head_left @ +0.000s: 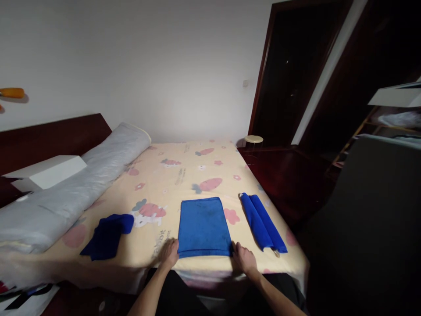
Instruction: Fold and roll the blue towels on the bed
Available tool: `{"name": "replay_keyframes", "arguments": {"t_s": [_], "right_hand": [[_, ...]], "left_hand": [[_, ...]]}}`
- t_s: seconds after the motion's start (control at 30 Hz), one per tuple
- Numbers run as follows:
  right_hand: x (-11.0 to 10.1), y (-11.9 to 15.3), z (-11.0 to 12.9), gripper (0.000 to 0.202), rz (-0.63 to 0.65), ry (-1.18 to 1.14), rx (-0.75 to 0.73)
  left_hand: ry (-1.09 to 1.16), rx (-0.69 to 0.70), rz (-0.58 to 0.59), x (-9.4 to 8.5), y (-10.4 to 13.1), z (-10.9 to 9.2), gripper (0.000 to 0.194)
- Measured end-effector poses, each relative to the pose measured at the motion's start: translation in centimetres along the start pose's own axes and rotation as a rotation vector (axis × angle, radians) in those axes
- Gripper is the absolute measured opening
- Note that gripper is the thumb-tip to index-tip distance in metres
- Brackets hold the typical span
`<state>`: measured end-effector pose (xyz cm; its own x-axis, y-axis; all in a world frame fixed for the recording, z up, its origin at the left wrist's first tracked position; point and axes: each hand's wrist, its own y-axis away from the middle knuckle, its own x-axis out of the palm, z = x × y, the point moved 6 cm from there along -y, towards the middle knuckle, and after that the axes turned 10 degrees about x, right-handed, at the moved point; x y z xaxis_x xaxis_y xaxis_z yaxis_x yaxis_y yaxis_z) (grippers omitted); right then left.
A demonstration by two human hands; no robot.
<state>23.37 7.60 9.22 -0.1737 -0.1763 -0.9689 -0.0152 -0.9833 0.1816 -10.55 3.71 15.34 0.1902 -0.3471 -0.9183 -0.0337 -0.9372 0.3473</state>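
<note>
A blue cloth (204, 226) lies flat as a near-rectangle at the front of the bed, with a few darker spots on it. A second layer shows as a narrow strip along its near edge. At the near left corner my left hand (170, 253) is closed on the cloth's edge. My right hand (245, 258) pinches the near right corner, its fingertips partly hidden. Right of it lies a darker blue cloth (263, 221), rolled or folded into a long double shape. A crumpled dark blue cloth (107, 237) rests to the left.
The bed (184, 177) has a yellow sheet printed with carrots and rabbits. A long grey roll (98, 162) lies along its left side, with a white box (54, 171) on it. A round stool (253, 139) stands beyond the far right corner; a dark chair back (371, 210) is at right.
</note>
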Motion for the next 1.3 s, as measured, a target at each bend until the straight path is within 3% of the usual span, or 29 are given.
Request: {"name": "replay_keyframes", "arguments": {"t_s": [0.2,0.4,0.57,0.67,0.73,0.9,1.03,1.17,1.3], "right_hand": [[-1.2,1.4,2.1,0.04,-0.067,0.097,-0.23],[-2.1,1.7,4.1,0.039,-0.069,0.14,-0.314],[-1.3,4.7,10.4,0.036,-0.028,0.088,-0.478],[1.0,7.5,14.6,0.046,0.012,-0.04,-0.61],[2.8,8.4,16.2,0.059,0.039,-0.142,-0.63],[5.7,7.3,15.9,0.061,0.087,-0.232,-0.53],[5.1,6.9,15.0,0.062,0.108,-0.262,-0.61],[4.5,6.8,14.9,0.068,0.193,-0.263,-0.603],[4.1,6.8,15.1,0.075,0.247,-0.254,-0.616]], "left_hand": [[-0.061,0.111,-0.002,0.7,0.4,-2.5,0.033],[-0.066,0.054,-0.03,1.0,0.1,-2.9,0.041],[-0.072,0.019,-0.039,1.5,0.0,-2.8,0.046],[-0.073,0.009,-0.042,1.6,0.0,-2.6,0.045],[-0.075,0.005,-0.044,1.6,0.0,-2.4,0.045],[-0.092,0.03,-0.056,1.7,-0.4,-2.7,0.045],[-0.091,0.121,-0.034,2.4,-1.0,-5.1,0.048],[-0.077,0.181,0.057,4.6,-0.6,-7.7,0.059],[-0.09,0.2,0.176,7.2,0.5,-8.5,0.087]]}}
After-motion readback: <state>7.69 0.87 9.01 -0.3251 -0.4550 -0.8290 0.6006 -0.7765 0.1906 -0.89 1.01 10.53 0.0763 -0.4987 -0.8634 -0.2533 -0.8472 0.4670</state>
